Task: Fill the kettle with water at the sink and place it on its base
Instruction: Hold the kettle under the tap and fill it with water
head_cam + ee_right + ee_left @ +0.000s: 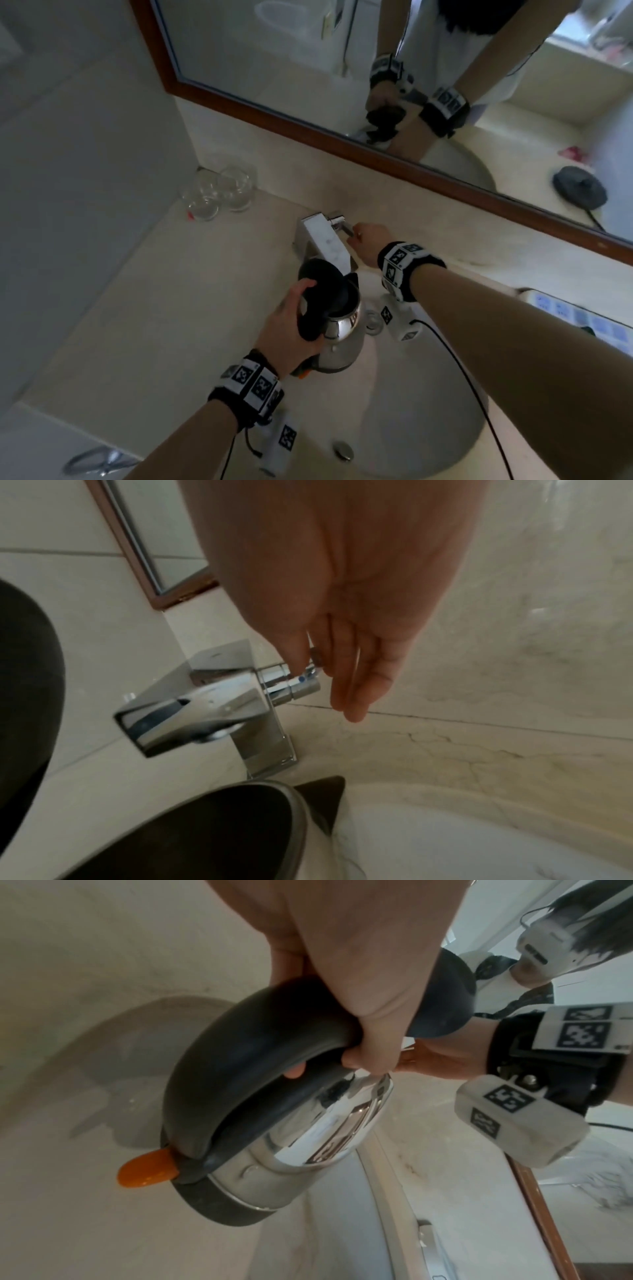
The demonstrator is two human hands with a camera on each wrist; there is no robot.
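I'd judge I'm at the filling step: kettle under the spout, tap about to be turned, no water visibly running yet

Starting at the left, two drinking glasses (219, 192) sit in the counter corner, well away from the work. My left hand (291, 325) comes next, fingers wrapped right round the kettle's black handle (246, 1053), thumb near the raised lid (317, 272). The kettle (342, 329) hangs over the sink (445, 438), tilted a little, its open mouth just below the faucet (325, 236). The orange switch (147, 1171) sticks out by its foot.

Further right, my right hand (371, 240) reaches across the basin to the chrome tap knob (291, 683) on the faucet's side. In the right wrist view the thumb and forefinger seem to touch the knob while the other fingers hang loose and straight; whether I've really pinched it, I cannot tell. That forearm stretches forward, wrist bent towards the wall.

Next I reckon I need a firm pinch and a turn on the knob, keeping the kettle mouth steady under the outlet. The base shows only as a mirror reflection (579, 186), somewhere to my right, cord trailing
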